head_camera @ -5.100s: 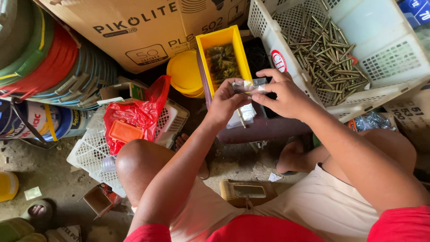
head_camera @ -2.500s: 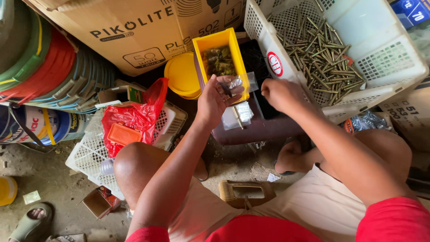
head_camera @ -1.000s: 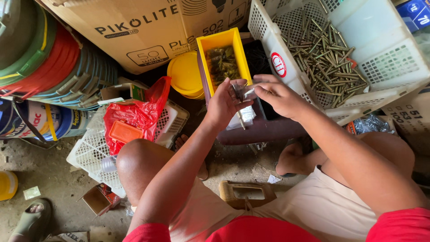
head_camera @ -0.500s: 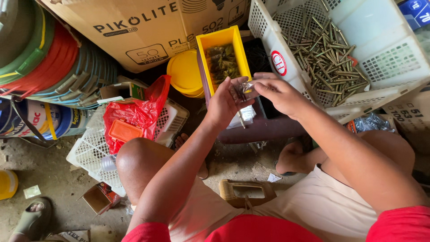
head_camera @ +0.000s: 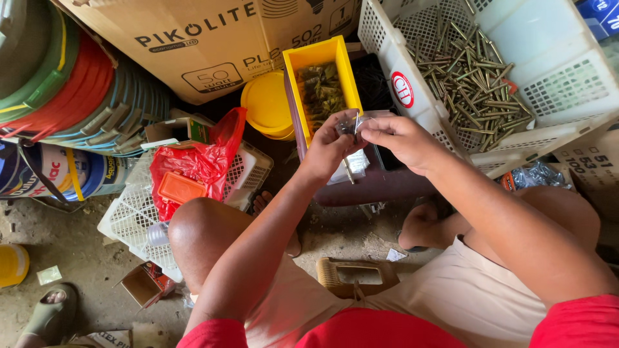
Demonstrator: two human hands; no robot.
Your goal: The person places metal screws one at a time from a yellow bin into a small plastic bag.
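Two bare hands meeting at centre, just near of the yellow bin point(head_camera: 293, 67). Left hand point(head_camera: 325, 151) and right hand point(head_camera: 403, 138) fingertip to fingertip, fingers of both pinched shut on a small clear plastic bag point(head_camera: 356, 122) with dark contents; too small to tell what lies inside. Bag held in the air over the dark maroon box point(head_camera: 380, 187), close to the near end of the yellow bin.

Yellow bin long and narrow, filled with dull greenish-brown small parts. To its left, touching, a round yellow lid point(head_camera: 264, 106). To its right, a white plastic crate point(head_camera: 548, 96) tilted, holding a heap of long screws point(head_camera: 474, 67). Far behind, a large cardboard box point(head_camera: 193, 45) lying across the top.

On the left, a stack of coloured buckets point(head_camera: 71, 84) lying on its side. Near of those, a white lattice basket point(head_camera: 135, 219) holding a red plastic bag point(head_camera: 196, 161) and an orange piece. Small open carton point(head_camera: 145, 283) on the dirt floor point(head_camera: 64, 238) near the left knee. Wooden brush point(head_camera: 354, 274) on the floor between the legs. Green sandal point(head_camera: 45, 316) at the near left corner. Crumpled clear wrapping point(head_camera: 535, 175) at the right, below the crate.
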